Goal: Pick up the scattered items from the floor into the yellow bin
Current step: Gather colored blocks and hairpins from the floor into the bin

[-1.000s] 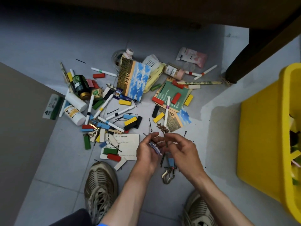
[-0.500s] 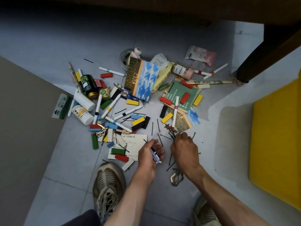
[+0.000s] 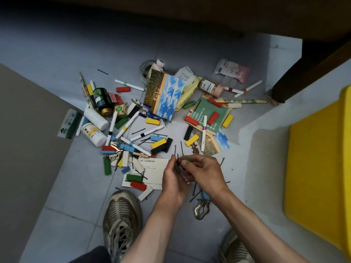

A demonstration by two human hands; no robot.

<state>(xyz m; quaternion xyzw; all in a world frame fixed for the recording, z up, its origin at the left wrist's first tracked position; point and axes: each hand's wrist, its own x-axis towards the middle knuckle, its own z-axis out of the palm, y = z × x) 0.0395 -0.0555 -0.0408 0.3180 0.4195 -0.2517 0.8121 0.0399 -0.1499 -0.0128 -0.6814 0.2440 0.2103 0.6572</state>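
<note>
Scattered items cover the grey floor: markers (image 3: pixel 147 133), coloured blocks (image 3: pixel 158 143), bottles (image 3: pixel 94 134), booklets (image 3: pixel 165 96), black hairpins (image 3: pixel 195 194) and a white card (image 3: pixel 152 172). My left hand (image 3: pixel 173 180) and right hand (image 3: pixel 206 172) meet just above the card's right end. The left hand is closed on a small bundle of hairpins and a pale packet (image 3: pixel 182 170). Between the fingertips of my right hand is a small green piece (image 3: pixel 187 160), right against that bundle. The yellow bin (image 3: pixel 313 177) stands at the right; only its outer wall shows.
My two shoes (image 3: pixel 121 215) stand at the bottom, and a gold metal clip (image 3: pixel 201 210) lies between them. A dark table leg (image 3: pixel 281 92) stands at the upper right, behind the bin. A brown panel (image 3: pixel 24 149) borders the left side.
My right hand has lifted from the floor by the hairpins and come up against my left hand, now with a green piece. The view shifted slightly.
</note>
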